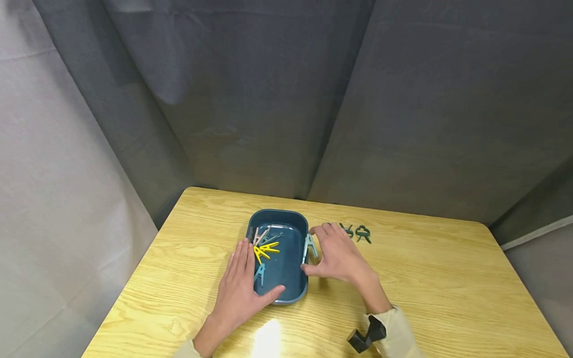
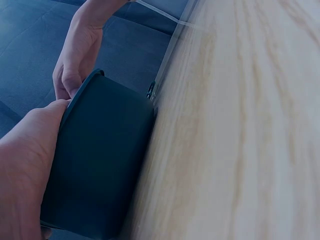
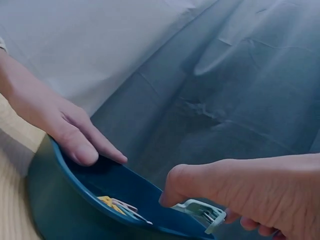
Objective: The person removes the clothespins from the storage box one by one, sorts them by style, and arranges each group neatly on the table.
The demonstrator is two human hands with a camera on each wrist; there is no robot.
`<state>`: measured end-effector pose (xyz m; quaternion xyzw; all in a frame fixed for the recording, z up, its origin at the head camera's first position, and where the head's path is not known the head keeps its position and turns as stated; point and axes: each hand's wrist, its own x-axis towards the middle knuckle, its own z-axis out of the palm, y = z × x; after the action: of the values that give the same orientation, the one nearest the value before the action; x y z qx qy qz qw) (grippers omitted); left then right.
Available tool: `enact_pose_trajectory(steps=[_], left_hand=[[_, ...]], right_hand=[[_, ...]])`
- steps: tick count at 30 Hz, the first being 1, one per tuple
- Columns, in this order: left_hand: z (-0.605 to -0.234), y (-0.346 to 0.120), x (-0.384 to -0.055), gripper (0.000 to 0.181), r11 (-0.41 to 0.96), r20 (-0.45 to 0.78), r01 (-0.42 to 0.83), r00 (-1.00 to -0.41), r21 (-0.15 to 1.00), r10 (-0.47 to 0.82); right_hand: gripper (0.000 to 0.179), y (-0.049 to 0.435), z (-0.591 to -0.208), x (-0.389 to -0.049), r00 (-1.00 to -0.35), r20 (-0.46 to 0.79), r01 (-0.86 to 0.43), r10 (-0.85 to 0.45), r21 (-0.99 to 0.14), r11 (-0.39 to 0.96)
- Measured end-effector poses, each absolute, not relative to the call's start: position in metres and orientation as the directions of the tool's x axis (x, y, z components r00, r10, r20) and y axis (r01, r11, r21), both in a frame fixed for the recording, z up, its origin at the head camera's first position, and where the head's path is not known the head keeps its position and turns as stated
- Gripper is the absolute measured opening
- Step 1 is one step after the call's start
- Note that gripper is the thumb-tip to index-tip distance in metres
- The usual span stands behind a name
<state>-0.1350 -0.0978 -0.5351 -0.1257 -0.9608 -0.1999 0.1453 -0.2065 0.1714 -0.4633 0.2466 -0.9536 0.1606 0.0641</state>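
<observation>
Pinching a pale clip (image 1: 309, 242) at a blue bin's rim (image 1: 278, 211)

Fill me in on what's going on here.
A person is working at a dark blue bin on a wooden table. The left hand rests on the bin's left rim, while the right hand holds a pale blue-green clothespin at the right rim; whether it is clipped there is hard to tell. Yellow clothespins and a blue clothespin, among others, are inside, toward the left. At least two dark green clips lie beyond the right hand.
</observation>
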Motion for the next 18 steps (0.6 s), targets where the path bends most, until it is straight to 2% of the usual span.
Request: enact_pose_trajectory(steps=[13,18], left_hand=[[-0.537,-0.096,-0.138,0.130,0.891,0.317,0.290,-0.932,0.350,0.178],[-0.537,-0.096,-0.140,0.130,0.898,0.294,0.271,-0.941,0.348,0.170]], right_hand=[[0.082,0.208,-0.475,-0.224,-0.887,0.204,-0.460,-0.414,-0.319,0.829],[0.084,0.216,-0.488,-0.234,-0.899,0.171,-0.438,-0.404,-0.298,0.848]])
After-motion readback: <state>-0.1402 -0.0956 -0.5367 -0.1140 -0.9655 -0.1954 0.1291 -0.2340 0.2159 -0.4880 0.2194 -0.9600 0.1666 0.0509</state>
